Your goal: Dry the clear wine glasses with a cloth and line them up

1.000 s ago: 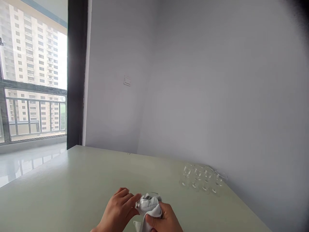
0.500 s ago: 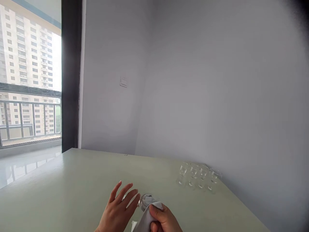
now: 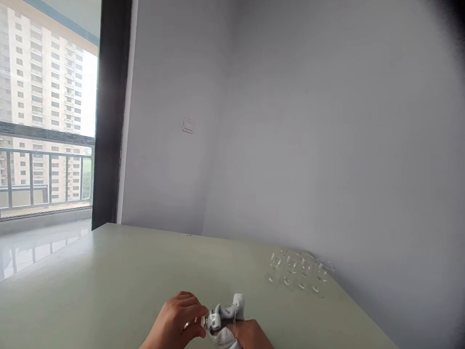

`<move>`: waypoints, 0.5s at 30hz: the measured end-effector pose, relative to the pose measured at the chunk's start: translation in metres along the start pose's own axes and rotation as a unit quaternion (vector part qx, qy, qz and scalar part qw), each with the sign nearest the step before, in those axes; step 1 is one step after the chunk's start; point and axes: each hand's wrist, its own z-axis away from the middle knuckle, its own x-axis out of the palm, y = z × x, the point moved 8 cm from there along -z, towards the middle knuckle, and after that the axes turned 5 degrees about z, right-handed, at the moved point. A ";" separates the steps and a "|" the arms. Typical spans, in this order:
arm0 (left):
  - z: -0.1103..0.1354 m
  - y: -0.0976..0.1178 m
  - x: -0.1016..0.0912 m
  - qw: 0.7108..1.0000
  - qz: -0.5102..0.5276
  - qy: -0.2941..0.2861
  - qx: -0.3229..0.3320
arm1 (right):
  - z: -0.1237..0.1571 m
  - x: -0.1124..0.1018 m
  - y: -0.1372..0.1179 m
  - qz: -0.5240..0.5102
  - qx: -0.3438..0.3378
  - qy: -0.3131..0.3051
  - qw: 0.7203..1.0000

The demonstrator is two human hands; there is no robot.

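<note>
At the bottom edge of the view, my left hand [image 3: 178, 322] curls its fingers round the base end of a small clear glass [image 3: 208, 321]. My right hand [image 3: 250, 335] grips a grey-white cloth [image 3: 228, 316] that is stuffed into and bunched over the glass. Both hands are held just above the pale green table [image 3: 109, 281]. The lower parts of both hands are cut off by the frame.
Several small clear stemmed glasses [image 3: 298, 269] stand in a row at the table's far right, near the grey wall. A wall switch [image 3: 188, 126] is on the wall. At left, a dark window frame [image 3: 109, 111] borders a balcony railing and tower blocks.
My left hand, spread open half a second ago, has closed back on the glass. The cloth now bunches up higher over the glass. Both hands sit lower in the view.
</note>
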 end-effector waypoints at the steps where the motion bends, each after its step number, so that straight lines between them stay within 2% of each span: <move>1: 0.000 -0.004 0.006 0.998 0.042 -0.023 -0.034 | 0.002 -0.004 -0.008 0.066 -0.037 -0.019 0.997; 3: 0.002 -0.012 0.020 0.979 0.144 -0.068 -0.126 | 0.011 -0.011 -0.029 0.202 -0.125 -0.057 0.970; 4: 0.005 -0.016 0.027 0.959 0.205 -0.086 -0.177 | 0.016 -0.016 -0.040 0.245 -0.164 -0.066 0.953; 7: 0.017 -0.018 0.046 0.872 0.369 -0.126 -0.296 | 0.027 -0.031 -0.066 0.322 -0.247 -0.065 0.912; 8: 0.018 -0.015 0.049 0.847 0.407 -0.135 -0.313 | 0.029 -0.036 -0.071 0.336 -0.262 -0.060 0.903; 10: 0.017 -0.008 0.051 0.817 0.461 -0.145 -0.314 | 0.029 -0.044 -0.076 0.350 -0.268 -0.053 0.896; 15: 0.010 0.003 0.045 0.780 0.541 -0.131 -0.286 | 0.024 -0.059 -0.081 0.337 -0.248 -0.047 0.907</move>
